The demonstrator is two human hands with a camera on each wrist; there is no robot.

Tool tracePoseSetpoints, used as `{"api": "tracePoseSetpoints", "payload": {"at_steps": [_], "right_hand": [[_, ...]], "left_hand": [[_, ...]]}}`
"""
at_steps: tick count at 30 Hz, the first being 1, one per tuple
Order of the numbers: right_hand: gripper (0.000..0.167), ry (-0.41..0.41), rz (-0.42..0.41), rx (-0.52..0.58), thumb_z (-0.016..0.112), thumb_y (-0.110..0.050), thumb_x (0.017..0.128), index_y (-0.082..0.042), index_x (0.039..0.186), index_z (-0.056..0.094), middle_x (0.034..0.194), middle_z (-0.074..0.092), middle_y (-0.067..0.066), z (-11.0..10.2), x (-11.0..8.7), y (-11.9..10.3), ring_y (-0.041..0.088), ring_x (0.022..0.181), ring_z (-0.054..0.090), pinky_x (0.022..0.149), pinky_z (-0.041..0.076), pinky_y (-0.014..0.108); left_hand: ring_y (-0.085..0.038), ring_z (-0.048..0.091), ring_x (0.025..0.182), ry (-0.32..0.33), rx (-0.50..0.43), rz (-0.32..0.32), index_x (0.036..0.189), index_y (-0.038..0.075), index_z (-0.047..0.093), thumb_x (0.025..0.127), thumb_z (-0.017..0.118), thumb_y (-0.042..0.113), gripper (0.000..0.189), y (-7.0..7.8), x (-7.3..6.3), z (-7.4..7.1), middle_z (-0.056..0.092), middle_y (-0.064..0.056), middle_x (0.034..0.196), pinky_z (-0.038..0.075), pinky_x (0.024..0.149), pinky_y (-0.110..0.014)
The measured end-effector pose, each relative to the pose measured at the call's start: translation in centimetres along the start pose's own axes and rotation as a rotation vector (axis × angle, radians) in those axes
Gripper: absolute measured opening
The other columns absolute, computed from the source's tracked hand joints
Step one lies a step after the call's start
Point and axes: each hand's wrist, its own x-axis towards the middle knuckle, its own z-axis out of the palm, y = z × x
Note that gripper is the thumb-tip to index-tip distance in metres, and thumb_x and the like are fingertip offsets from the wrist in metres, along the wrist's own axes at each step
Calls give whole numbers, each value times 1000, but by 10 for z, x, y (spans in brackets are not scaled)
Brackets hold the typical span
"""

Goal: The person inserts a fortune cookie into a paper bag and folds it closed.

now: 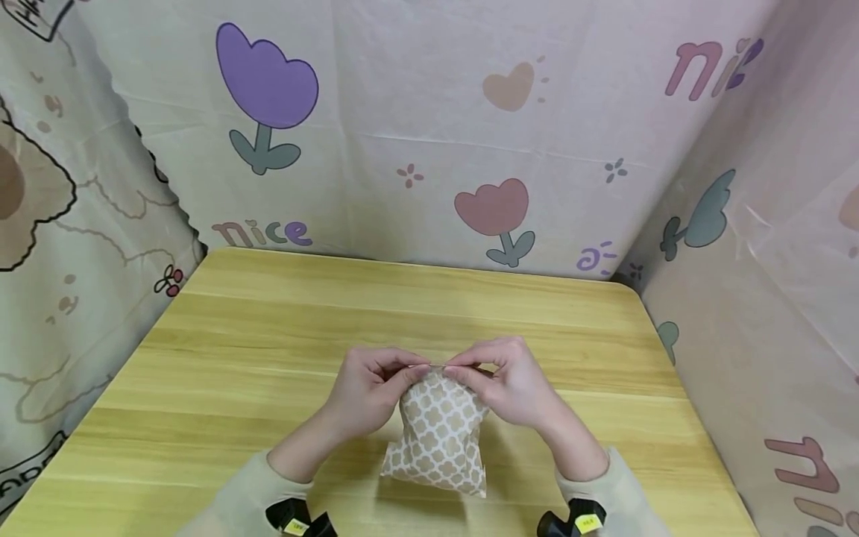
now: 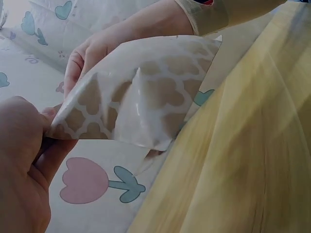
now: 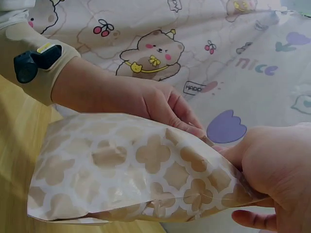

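Observation:
A tan bag with a white quatrefoil pattern (image 1: pixel 443 436) stands near the front of the wooden table, its upper edge gathered narrow and its base wider. At the top left of that edge, my left hand (image 1: pixel 372 388) pinches the bag between thumb and fingers. My right hand (image 1: pixel 506 380) pinches the same edge from the other side, the two thumbs close together. In the left wrist view the bag (image 2: pixel 146 97) looks creased and bulging. The right wrist view shows the bag's side (image 3: pixel 121 165) with a fold along its lower part. Its contents are hidden.
The pale wooden table (image 1: pixel 288 313) reaches to a printed cloth backdrop (image 1: pixel 376 97) behind it. More patterned cloth hangs at the left (image 1: pixel 94 209) and right (image 1: pixel 772 261) sides. Black devices (image 1: pixel 295 518) are strapped at both wrists over light sleeves.

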Motion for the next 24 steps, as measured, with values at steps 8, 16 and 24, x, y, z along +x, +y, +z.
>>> {"api": "tracePoseSetpoints", "payload": {"at_steps": [8,16,24], "right_hand": [[15,17,28,18,80,4,91,-10,95,84,90,79,-3,-5,-8,5,16,68,71,55,58,29],[21,7,10,-74,80,9,88,-11,94,83,93,79,-7,-7,-11,7,12,74,73,61,60,27],[15,40,30,-116,82,3,90,-12,93,83,91,79,-7,-16,-18,11,11,76,74,66,62,29]], "left_hand": [[-15,71,63,38,28,-18,97,0,82,94,75,-7,11,2,-2,-3,79,-8,88,59,52,-27],[-17,71,64,33,11,11,97,0,81,94,74,-9,12,-1,-3,-3,80,-10,89,58,51,-27],[-11,65,60,65,47,-19,97,1,82,93,75,-9,12,-1,-5,-8,80,-7,88,51,48,-22]]}}
